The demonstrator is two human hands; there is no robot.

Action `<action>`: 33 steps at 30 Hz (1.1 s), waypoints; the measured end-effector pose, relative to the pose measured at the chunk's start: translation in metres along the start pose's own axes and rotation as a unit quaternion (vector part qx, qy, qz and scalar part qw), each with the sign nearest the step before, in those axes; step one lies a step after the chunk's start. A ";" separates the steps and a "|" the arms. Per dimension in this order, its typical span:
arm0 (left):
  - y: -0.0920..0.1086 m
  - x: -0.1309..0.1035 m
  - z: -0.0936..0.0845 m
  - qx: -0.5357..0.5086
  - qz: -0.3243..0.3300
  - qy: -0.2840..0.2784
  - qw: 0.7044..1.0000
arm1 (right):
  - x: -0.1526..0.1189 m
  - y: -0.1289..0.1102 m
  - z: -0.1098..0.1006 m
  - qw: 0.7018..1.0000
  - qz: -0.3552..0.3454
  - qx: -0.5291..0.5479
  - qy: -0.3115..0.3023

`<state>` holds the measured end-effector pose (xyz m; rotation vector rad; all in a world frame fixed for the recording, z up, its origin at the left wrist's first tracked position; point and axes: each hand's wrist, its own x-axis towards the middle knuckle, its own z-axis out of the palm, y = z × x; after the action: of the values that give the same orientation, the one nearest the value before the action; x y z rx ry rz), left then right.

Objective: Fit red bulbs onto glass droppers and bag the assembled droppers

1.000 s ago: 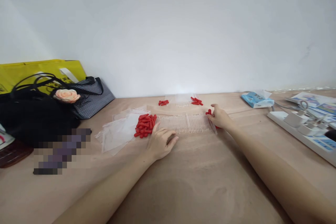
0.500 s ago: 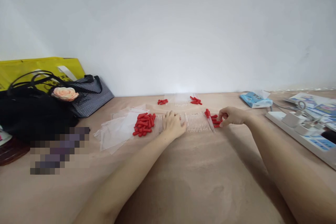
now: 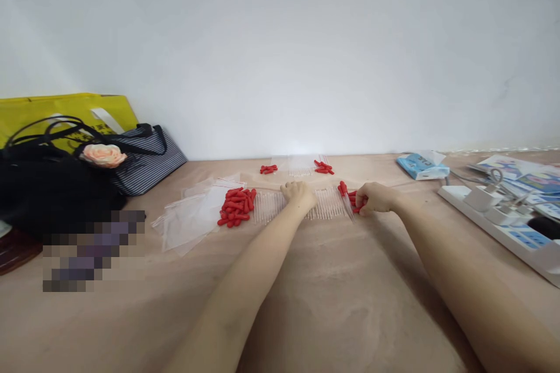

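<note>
Your left hand (image 3: 300,195) reaches over the middle of a row of clear tubes (image 3: 330,204), its fingers bent downward; whether they grip a tube cannot be told. At the row's right end, your right hand (image 3: 376,198) curls its fingers at some red bulbs (image 3: 343,188); a grip cannot be made out. A larger red heap (image 3: 236,207) sits just beside the row's left end, with clear bags (image 3: 188,221) farther left of the row.
</note>
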<state>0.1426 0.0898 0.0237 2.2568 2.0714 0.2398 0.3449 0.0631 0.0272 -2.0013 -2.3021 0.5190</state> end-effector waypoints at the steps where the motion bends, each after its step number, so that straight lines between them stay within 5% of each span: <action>1: 0.001 0.001 -0.001 -0.004 -0.005 -0.007 1.000 | 0.000 -0.001 0.000 1.000 0.001 0.001 0.003; 11: 0.003 -0.001 -0.013 -0.043 0.011 -0.019 0.999 | -0.015 -0.016 -0.020 1.000 0.012 -0.020 0.021; 18: -0.049 -0.027 -0.048 -0.109 0.165 0.017 0.980 | -0.015 -0.050 -0.009 0.969 -0.170 0.125 0.128; 22: -0.091 -0.053 -0.032 -0.166 0.302 0.135 0.929 | -0.006 -0.080 0.028 0.928 -0.239 0.204 0.201; 25: -0.113 -0.068 -0.010 -0.148 0.324 0.165 0.920 | -0.006 -0.096 0.056 0.915 -0.274 0.182 0.233; 33: -0.117 -0.077 0.006 -0.143 0.344 0.174 0.912 | -0.016 -0.107 0.080 0.891 -0.324 0.212 0.238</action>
<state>0.0220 0.0237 -0.0062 2.7865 1.1262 0.9697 0.2252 0.0191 -0.0151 -0.9395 -2.1134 0.3695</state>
